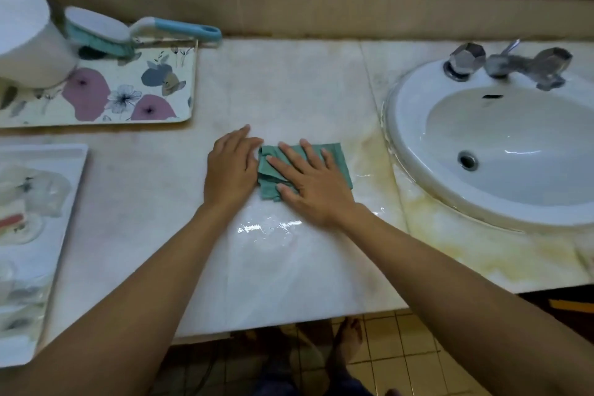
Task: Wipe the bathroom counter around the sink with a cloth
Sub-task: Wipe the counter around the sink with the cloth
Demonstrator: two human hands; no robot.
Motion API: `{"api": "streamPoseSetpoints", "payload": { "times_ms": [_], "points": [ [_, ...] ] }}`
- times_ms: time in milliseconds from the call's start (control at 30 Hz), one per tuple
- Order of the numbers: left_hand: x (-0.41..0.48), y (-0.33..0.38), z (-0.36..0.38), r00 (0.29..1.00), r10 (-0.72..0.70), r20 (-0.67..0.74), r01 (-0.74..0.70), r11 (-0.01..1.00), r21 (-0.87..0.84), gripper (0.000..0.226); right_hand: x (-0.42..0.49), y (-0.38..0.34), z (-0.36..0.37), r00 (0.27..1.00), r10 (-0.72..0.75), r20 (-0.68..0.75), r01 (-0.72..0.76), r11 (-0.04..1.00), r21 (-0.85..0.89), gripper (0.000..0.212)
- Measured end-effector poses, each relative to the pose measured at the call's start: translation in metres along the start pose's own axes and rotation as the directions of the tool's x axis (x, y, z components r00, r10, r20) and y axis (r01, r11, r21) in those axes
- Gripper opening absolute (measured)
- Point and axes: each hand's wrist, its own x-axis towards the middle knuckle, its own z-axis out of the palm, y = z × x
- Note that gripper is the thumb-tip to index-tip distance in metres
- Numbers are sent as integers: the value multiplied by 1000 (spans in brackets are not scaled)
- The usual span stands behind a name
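Observation:
A folded green cloth (pixel 337 161) lies flat on the pale marble counter (pixel 289 83), left of the white oval sink (pixel 501 145). My right hand (pixel 308 183) presses flat on the cloth with its fingers spread and straight. My left hand (pixel 231 167) rests flat on the counter just left of the cloth, its fingertips touching the cloth's left edge. A wet shiny patch (pixel 270 227) shows on the counter just below the hands.
A floral tray (pixel 128 96) at the back left bears a white cup (pixel 29 38) and a blue-handled scrub brush (pixel 128 30). A white tray (pixel 48 170) with clear items sits at the left edge. Chrome taps (pixel 508 63) stand behind the sink. Tiled floor lies below the counter's front edge.

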Motion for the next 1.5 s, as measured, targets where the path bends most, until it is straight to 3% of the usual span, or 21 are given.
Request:
{"api": "streamPoseSetpoints", "payload": {
  "times_ms": [267,467,800,967,1233,1400,1500],
  "points": [
    [0,-2,3,999,-4,-46,4,1000,-4,38,80,80,-33,987,162,-17,-162,987,22,58],
    [2,1,4,998,-19,-65,18,1000,-8,38,28,79,-21,935,346,-80,-342,938,58,58],
    [-1,8,-1,997,-55,-52,54,998,-16,37,-123,80,3,937,343,-59,-342,939,25,61],
    [1,12,0,998,-60,-29,61,997,53,35,-98,55,6,922,383,-53,-382,924,35,65],
    [-1,14,-2,999,-51,-8,52,996,73,35,-38,47,-3,985,169,-32,-168,985,35,60],
    [-3,14,-3,999,-43,0,43,996,82,35,-77,83,-8,933,347,-91,-346,938,29,58],
    [-4,15,-4,999,-46,0,45,996,79,35,-123,92,-3,944,325,-62,-327,945,-10,58]
  ]
}}
